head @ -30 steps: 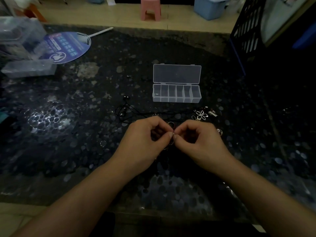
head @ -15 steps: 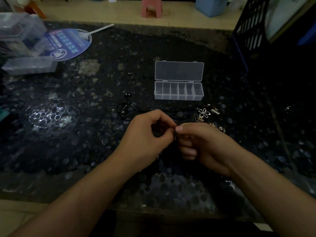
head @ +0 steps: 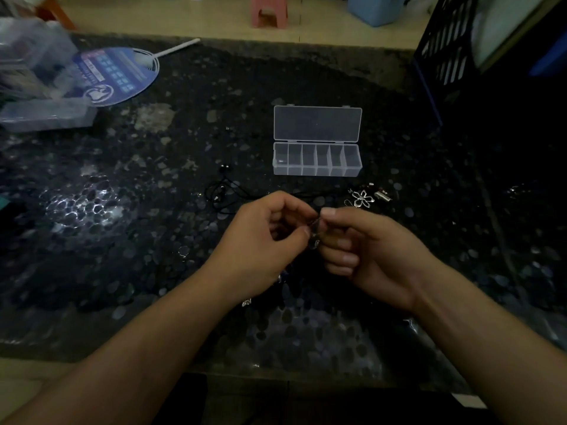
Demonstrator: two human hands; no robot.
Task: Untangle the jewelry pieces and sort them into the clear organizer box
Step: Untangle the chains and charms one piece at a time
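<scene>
A dark counter [head: 159, 228] with a pebble pattern under a glossy top fills most of the view, dimly lit, with a bright glare patch on its left side. Beyond its far edge lies a pale tiled floor [head: 214, 19] with a pink stool [head: 269, 10] and a light blue bin [head: 376, 9]; a dark slatted crate [head: 441, 53] stands at the right. Near the middle of the counter, the left hand [head: 260, 243] and right hand [head: 368, 256] meet, fingers curled, each pinching a small jewelry piece [head: 315, 228] between thumb and forefinger; the piece is too small and dim to make out. Behind the hands sits the clear organizer box [head: 317, 159], lid open and laid back, its row of compartments facing up. Between box and hands, a black cord [head: 224, 194] lies looped to the left, and a silver flower pendant [head: 363, 198] with other small bits lies to the right. At the far left are a blue hand fan [head: 118, 76] and blurred clear plastic containers [head: 46, 115].
</scene>
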